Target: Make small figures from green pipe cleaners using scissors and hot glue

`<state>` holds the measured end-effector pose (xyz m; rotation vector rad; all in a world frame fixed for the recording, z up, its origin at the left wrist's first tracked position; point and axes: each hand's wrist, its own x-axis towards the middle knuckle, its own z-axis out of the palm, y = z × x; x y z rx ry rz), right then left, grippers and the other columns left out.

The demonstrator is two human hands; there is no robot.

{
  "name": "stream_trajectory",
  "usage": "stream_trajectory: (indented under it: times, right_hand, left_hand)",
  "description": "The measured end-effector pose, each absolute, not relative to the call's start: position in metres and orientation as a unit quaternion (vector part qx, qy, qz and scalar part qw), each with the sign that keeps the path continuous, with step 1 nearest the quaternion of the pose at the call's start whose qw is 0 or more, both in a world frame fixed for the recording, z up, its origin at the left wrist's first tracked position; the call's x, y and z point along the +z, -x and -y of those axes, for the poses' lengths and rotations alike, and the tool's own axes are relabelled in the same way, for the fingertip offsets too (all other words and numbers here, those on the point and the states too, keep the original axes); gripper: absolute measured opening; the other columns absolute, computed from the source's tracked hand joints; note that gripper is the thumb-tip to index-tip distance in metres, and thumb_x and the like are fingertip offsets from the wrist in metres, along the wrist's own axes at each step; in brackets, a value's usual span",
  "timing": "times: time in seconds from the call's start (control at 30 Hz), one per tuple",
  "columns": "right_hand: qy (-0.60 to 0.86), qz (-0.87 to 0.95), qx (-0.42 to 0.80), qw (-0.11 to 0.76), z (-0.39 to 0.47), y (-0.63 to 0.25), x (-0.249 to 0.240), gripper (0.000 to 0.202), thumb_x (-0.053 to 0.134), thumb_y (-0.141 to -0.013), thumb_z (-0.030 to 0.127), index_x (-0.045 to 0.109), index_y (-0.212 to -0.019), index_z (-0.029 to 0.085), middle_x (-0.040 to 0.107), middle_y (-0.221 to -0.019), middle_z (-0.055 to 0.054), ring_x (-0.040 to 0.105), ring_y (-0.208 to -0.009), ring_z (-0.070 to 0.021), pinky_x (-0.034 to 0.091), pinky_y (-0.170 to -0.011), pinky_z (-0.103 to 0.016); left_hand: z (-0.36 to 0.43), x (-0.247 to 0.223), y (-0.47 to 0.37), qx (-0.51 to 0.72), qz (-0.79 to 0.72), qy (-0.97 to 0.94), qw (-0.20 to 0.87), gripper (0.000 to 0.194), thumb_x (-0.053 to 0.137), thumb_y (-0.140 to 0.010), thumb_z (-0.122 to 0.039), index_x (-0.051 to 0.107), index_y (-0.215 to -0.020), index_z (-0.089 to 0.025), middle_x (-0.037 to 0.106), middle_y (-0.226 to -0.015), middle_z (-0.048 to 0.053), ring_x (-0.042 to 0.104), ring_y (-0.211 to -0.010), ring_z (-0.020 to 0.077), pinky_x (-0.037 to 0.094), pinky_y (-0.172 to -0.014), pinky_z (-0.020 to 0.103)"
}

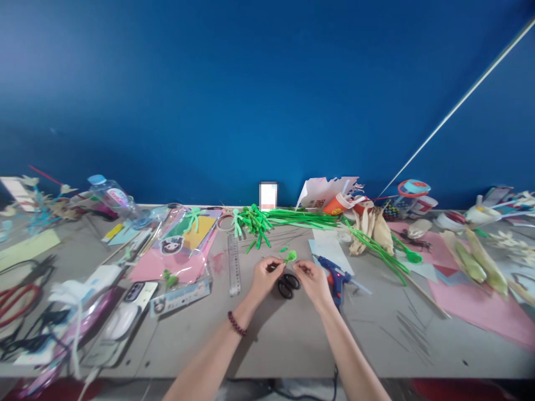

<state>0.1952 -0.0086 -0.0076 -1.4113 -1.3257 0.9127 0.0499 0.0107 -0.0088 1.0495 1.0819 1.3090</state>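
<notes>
Between my hands, above the tabletop, is a small light-green curled piece of pipe cleaner (291,255). The fingertips of my left hand (266,275) pinch its left side; that wrist wears a dark bead bracelet. Just to the right of the piece, my right hand (312,281) has thumb and fingers pressed together; what they hold, if anything, is too small to make out. Black-handled scissors (286,286) lie below and between the hands. A blue glue gun (336,274) rests just beyond my right hand. The clear ruler (234,264) lies left of my left hand.
Bundled green pipe cleaners (254,223) lie at the back, near orange paper cups (336,204). Left are a plastic bag of coloured paper (175,245), a phone (125,317), a bottle (112,195) and red-handled scissors (19,303). Dried husks (381,234) and pink paper (480,312) lie right.
</notes>
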Motion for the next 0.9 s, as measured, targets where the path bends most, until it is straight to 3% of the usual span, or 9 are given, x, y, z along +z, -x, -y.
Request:
stream_trajectory:
  times: [0.1, 0.3, 0.5, 0.9]
  right_hand:
    - [0.568, 0.609, 0.259, 0.49, 0.011, -0.193, -0.003, 0.018, 0.055, -0.08, 0.03, 0.061, -0.07, 0.016, 0.06, -0.066, -0.004, 0.054, -0.059, -0.0156, 0.043, -0.057, -0.026]
    - [0.544, 0.678, 0.125, 0.478, 0.017, -0.188, 0.004, 0.017, 0.046, -0.087, 0.021, 0.058, -0.074, 0.018, 0.052, -0.067, -0.002, 0.049, -0.058, -0.014, 0.041, -0.056, -0.025]
    - [0.529, 0.704, 0.091, 0.465, 0.02, -0.184, 0.004, 0.016, 0.043, -0.089, 0.018, 0.058, -0.082, 0.018, 0.055, -0.074, -0.004, 0.054, -0.069, -0.0172, 0.045, -0.065, -0.028]
    - [0.544, 0.69, 0.119, 0.461, 0.019, -0.186, 0.005, 0.02, 0.042, -0.09, 0.023, 0.057, -0.078, 0.019, 0.053, -0.071, -0.004, 0.051, -0.063, -0.0157, 0.044, -0.061, -0.027]
  left_hand:
    - [-0.012, -0.011, -0.05, 0.544, -0.438, -0.413, 0.584, 0.023, 0.081, -0.054, -0.031, 0.067, -0.061, -0.015, 0.059, -0.049, 0.002, 0.053, -0.044, 0.0114, 0.041, -0.047, 0.024]
    - [-0.012, -0.006, -0.05, 0.537, -0.417, -0.369, 0.634, 0.031, 0.083, -0.049, -0.037, 0.066, -0.059, -0.014, 0.06, -0.048, 0.001, 0.053, -0.042, 0.0107, 0.042, -0.047, 0.024]
    - [-0.007, -0.009, -0.056, 0.515, -0.399, -0.332, 0.681, 0.033, 0.084, -0.048, -0.038, 0.067, -0.06, -0.012, 0.062, -0.05, 0.003, 0.055, -0.044, 0.0103, 0.044, -0.05, 0.024]
    - [-0.005, -0.005, -0.053, 0.527, -0.408, -0.275, 0.693, 0.025, 0.081, -0.055, -0.03, 0.065, -0.063, -0.013, 0.061, -0.054, 0.001, 0.056, -0.047, 0.0091, 0.044, -0.05, 0.021]
